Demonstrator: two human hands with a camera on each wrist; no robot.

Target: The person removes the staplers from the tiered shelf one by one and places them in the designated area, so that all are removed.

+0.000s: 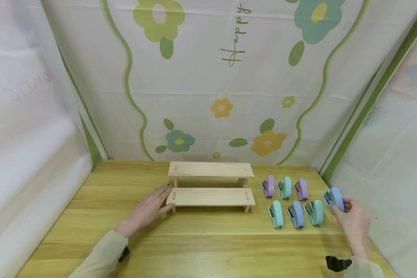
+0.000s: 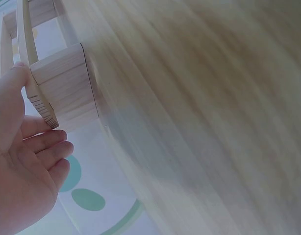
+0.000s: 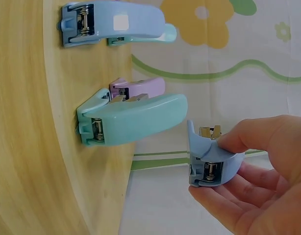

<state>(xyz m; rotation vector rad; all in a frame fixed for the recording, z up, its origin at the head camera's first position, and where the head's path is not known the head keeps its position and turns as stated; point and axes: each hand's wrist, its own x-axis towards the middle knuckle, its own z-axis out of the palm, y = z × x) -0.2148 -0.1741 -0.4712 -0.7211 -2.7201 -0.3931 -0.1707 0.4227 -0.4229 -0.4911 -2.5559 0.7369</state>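
A pale two-step wooden stand [image 1: 211, 196] is on the table, its upper board behind the lower one. My left hand [image 1: 151, 208] grips the left end of the lower board, thumb at the front edge and fingers at the end. The left wrist view shows the board's end [image 2: 40, 105] between that thumb and the fingers. At the table's right edge, my right hand [image 1: 354, 222] holds a blue stapler [image 1: 335, 199] between thumb and fingers. In the right wrist view the held stapler [image 3: 214, 159] is raised off the wood, beside a mint stapler [image 3: 140, 120].
Right of the stand, staplers are set in two rows. Behind are a purple [image 1: 269, 186], a mint [image 1: 285, 187] and another purple stapler [image 1: 301, 189]. In front are a mint [image 1: 276, 214], a blue [image 1: 296, 214] and another mint stapler [image 1: 314, 212]. Flowered cloth [image 1: 194, 77] surrounds the table [image 1: 201, 251].
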